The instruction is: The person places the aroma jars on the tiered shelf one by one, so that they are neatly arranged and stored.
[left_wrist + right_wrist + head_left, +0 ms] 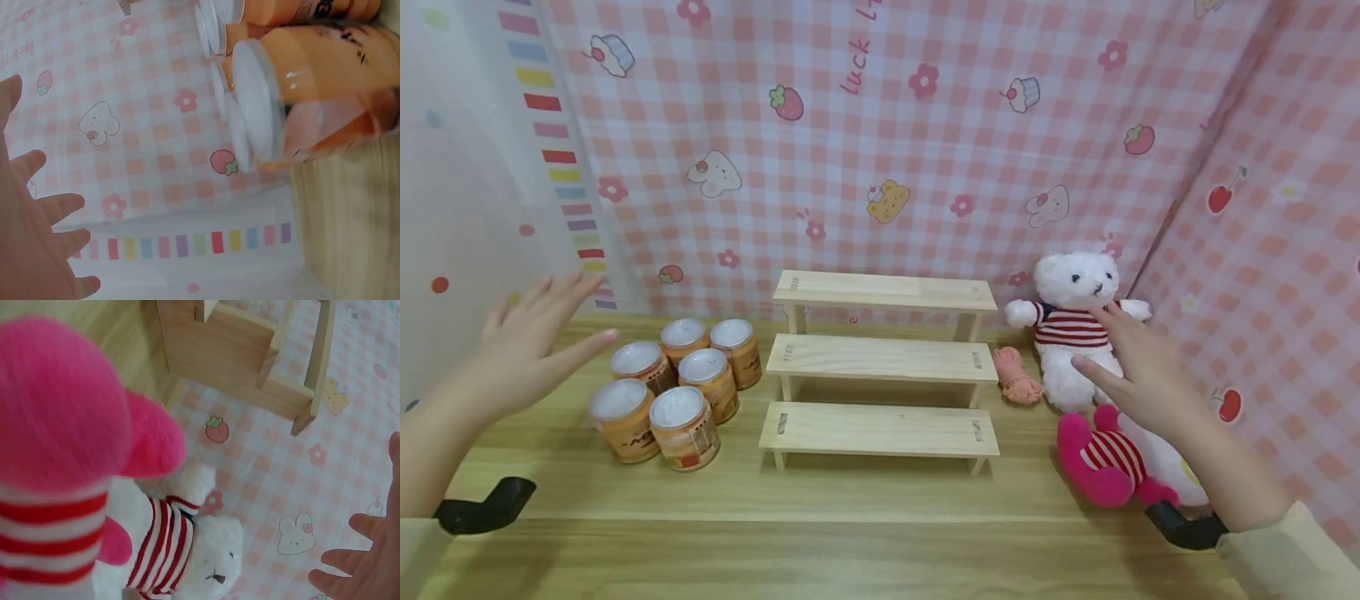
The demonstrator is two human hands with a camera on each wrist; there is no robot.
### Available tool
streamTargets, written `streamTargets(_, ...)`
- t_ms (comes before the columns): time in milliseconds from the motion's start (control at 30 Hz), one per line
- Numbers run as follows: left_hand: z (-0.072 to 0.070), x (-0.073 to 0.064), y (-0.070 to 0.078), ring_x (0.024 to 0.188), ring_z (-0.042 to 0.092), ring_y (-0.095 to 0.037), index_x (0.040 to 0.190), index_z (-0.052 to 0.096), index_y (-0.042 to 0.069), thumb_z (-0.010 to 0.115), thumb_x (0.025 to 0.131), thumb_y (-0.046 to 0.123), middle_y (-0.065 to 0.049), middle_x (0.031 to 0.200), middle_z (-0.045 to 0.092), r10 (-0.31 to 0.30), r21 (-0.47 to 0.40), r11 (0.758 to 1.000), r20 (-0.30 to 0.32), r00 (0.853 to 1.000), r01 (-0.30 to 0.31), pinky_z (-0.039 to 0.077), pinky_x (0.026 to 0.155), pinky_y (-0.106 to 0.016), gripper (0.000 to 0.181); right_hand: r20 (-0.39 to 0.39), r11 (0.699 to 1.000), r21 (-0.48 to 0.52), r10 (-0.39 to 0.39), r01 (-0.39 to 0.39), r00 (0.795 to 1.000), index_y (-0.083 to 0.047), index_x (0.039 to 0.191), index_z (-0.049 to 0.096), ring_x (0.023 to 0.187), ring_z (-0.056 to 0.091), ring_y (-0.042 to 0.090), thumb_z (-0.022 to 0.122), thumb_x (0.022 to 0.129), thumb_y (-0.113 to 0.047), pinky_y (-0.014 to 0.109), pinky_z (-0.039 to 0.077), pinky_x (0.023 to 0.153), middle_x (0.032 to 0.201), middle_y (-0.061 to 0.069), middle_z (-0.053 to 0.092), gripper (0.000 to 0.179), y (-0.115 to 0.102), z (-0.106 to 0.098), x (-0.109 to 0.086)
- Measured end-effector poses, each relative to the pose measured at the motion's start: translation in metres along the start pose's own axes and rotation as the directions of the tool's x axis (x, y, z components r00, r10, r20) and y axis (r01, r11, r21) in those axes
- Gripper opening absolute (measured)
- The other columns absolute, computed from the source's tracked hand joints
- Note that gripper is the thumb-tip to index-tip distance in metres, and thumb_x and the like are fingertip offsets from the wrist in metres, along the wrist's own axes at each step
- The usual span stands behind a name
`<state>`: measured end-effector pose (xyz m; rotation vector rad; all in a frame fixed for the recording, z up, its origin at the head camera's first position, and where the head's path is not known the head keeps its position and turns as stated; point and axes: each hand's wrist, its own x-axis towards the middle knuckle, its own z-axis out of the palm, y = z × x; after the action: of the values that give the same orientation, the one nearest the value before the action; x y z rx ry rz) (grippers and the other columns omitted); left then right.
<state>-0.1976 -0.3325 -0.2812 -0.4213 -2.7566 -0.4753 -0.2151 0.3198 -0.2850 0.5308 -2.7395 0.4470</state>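
My left hand [535,354] hovers with spread fingers at the left, nearest to a group of several orange cans [685,427] with silvery lids. In the left wrist view a can [337,87] looms close, apart from the fingers. At the right, my right hand [1138,367] is held in the air with its fingers extended, in front of a white teddy bear [1071,329] in a red-striped shirt. A pink plush toy [1101,467] lies below that hand. Between the hands stands a three-step wooden shelf [880,429], its steps bare. Neither hand holds anything.
A bundle of pink yarn [1017,377] lies between the shelf and the bear. Another white plush [1165,458] is partly hidden behind the pink toy and my right forearm. Checked pink cloth [850,150] hangs behind the wooden table [850,550] and along its right side.
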Motion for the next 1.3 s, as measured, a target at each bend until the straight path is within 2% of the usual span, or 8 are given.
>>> streamTargets(233,0.014,-0.014,-0.002,0.139,0.006,-0.048,0.154,0.016,0.012,0.054,0.098,0.025,-0.026,0.153,0.016,0.006,-0.160,0.987,-0.093,0.996,-0.021,-0.007,0.106,-0.064,0.069,-0.125,0.982,0.183,-0.031,0.054,0.992,0.000,0.145,0.034,0.131,0.028,0.048,0.068,0.090,-0.025,0.064,0.021,0.104,0.145,0.029,0.032,0.070,-0.016,0.022,-0.015)
streamTargets(400,0.027,-0.027,-0.007,0.136,0.014,-0.051,0.155,0.016,0.017,0.055,0.097,0.020,-0.026,0.153,0.018,-0.060,-0.298,0.954,-0.130,0.990,0.019,0.005,0.107,-0.066,0.070,-0.187,0.953,0.291,-0.031,0.085,0.982,-0.003,0.145,0.036,0.130,0.031,0.044,0.071,0.088,-0.015,0.065,0.025,0.101,0.142,0.025,0.037,0.068,-0.027,0.042,-0.026)
streamTargets(700,0.049,-0.046,-0.018,0.136,0.012,-0.051,0.154,0.016,0.008,0.055,0.098,0.018,-0.029,0.151,0.019,-0.132,-0.415,0.907,-0.122,0.984,0.070,0.005,0.104,-0.069,0.069,-0.167,0.938,0.344,0.006,0.053,0.986,0.000,0.140,0.041,0.129,0.035,0.040,0.072,0.087,-0.012,0.056,0.030,0.102,0.139,0.023,0.042,0.063,-0.040,0.074,-0.038)
streamTargets(833,0.059,-0.050,-0.027,0.134,0.021,-0.049,0.153,0.018,0.008,0.057,0.097,0.016,-0.032,0.147,0.026,-0.136,-0.440,0.895,-0.113,0.984,0.073,0.009,0.106,-0.065,0.069,-0.139,0.920,0.387,-0.002,0.056,0.990,-0.004,0.142,0.041,0.130,0.036,0.037,0.070,0.088,-0.010,0.039,0.029,0.106,0.141,0.020,0.043,0.062,-0.045,0.087,-0.041)
streamTargets(933,0.067,-0.054,-0.036,0.134,0.032,-0.018,0.154,0.019,0.012,0.059,0.096,0.016,-0.033,0.143,0.033,-0.142,-0.444,0.892,-0.105,0.984,0.081,0.022,0.110,-0.034,0.071,-0.118,0.905,0.423,0.008,0.043,0.993,-0.005,0.142,0.042,0.131,0.034,0.038,0.071,0.087,-0.009,0.042,0.027,0.108,0.142,0.019,0.043,0.062,-0.048,0.096,-0.044)
streamTargets(1033,0.075,-0.058,-0.042,0.116,0.035,0.007,0.154,0.020,0.015,0.062,0.094,0.015,-0.032,0.139,0.038,-0.144,-0.439,0.895,-0.101,0.984,0.086,0.028,0.090,-0.007,0.073,-0.084,0.887,0.462,0.038,0.005,0.996,-0.003,0.140,0.043,0.131,0.034,0.039,0.072,0.086,-0.010,0.060,0.027,0.102,0.141,0.019,0.044,0.062,-0.051,0.105,-0.046)
streamTargets(1067,0.077,-0.059,-0.044,0.110,0.034,0.013,0.154,0.021,0.017,0.063,0.094,0.015,-0.028,0.139,0.041,-0.147,-0.438,0.895,-0.102,0.984,0.088,0.028,0.082,-0.003,0.073,-0.076,0.881,0.473,0.045,-0.004,0.996,-0.002,0.139,0.043,0.131,0.035,0.038,0.072,0.086,-0.011,0.059,0.027,0.103,0.140,0.020,0.045,0.061,-0.052,0.108,-0.046)
streamTargets(1300,0.090,-0.068,-0.048,0.103,0.042,0.011,0.152,0.025,0.011,0.067,0.090,0.008,0.016,0.123,0.047,-0.149,-0.490,0.868,-0.099,0.984,0.082,0.036,0.079,-0.006,0.076,0.029,0.833,0.546,0.091,-0.092,0.995,-0.004,0.140,0.043,0.127,0.041,0.041,0.070,0.089,-0.016,0.057,0.033,0.102,0.142,0.021,0.043,0.059,-0.051,0.122,-0.048)
